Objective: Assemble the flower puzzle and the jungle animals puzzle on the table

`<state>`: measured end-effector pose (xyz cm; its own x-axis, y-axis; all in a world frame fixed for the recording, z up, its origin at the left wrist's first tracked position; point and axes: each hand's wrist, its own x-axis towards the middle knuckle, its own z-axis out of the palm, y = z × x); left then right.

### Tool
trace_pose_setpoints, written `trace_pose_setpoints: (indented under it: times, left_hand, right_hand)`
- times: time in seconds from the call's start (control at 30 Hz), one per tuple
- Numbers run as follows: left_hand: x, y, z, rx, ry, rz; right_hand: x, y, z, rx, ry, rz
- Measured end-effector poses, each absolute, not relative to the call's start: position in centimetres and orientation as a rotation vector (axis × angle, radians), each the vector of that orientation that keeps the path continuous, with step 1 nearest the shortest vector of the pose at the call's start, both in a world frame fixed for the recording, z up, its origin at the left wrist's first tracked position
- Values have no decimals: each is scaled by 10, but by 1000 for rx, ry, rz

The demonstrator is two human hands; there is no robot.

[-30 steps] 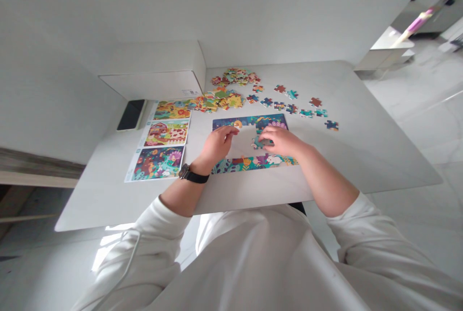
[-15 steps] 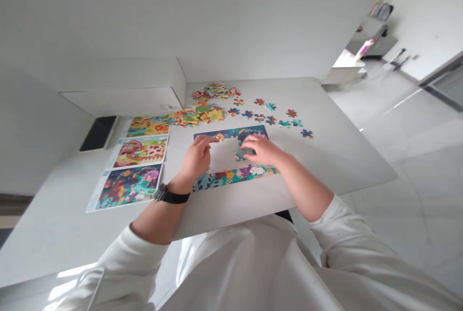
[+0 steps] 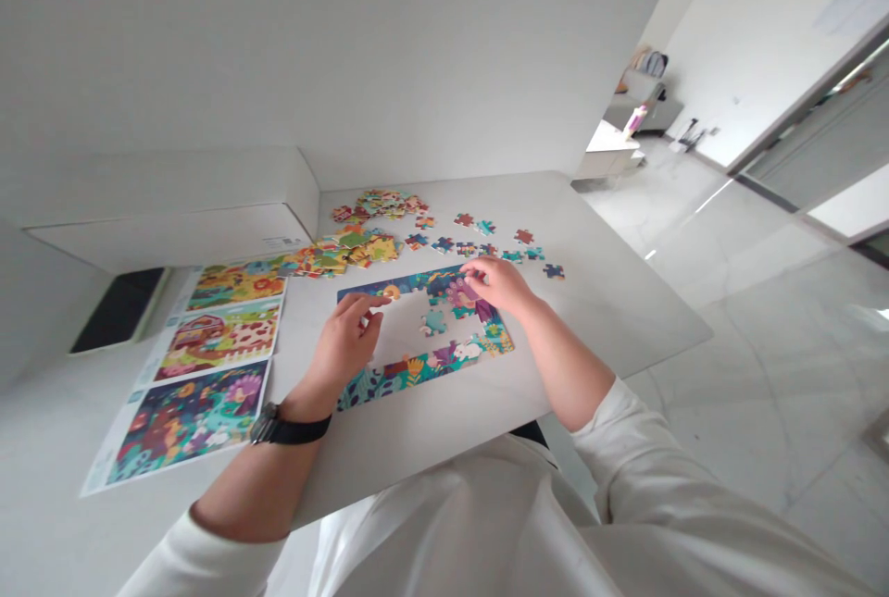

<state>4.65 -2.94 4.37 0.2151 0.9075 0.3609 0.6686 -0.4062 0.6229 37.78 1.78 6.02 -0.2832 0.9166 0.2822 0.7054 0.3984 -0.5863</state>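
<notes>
A partly assembled jigsaw puzzle (image 3: 415, 370) lies on the table in front of me, its border joined around a bare middle. My left hand (image 3: 345, 338) rests by its upper left side, index finger stretched along the top border and holding nothing. My right hand (image 3: 498, 284) hovers over the upper right corner, fingers loosely bent and apart, with no piece visible in them. A teal puzzle piece (image 3: 433, 322) lies inside the frame, left of the joined purple section (image 3: 464, 296). Whether it interlocks there I cannot tell.
Several loose puzzle pieces (image 3: 443, 245) lie beyond the puzzle, and a yellow heap of pieces (image 3: 347, 250) is at the back left. A printed picture sheet (image 3: 198, 412), a dark phone-like slab (image 3: 119, 310) and a white box (image 3: 173, 231) occupy the left side.
My right hand has moved away from the teal piece, up and over the puzzle's upper right corner. My left hand stays by the top border. The whole view has shifted.
</notes>
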Motion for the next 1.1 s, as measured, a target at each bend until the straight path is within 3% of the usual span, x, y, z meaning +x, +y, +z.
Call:
trace_pose_setpoints:
  times: [0.27, 0.63, 1.1]
  left_hand:
    - [47, -30, 44, 2147, 1458, 972]
    - [49, -31, 43, 2129, 1431, 961]
    - [53, -34, 44, 2146, 1405, 957]
  right_hand:
    - [465, 62, 92, -1847, -1580, 115]
    - [489, 66, 31, -2057, -1851, 19]
    - [482, 61, 41, -2129, -1970, 113]
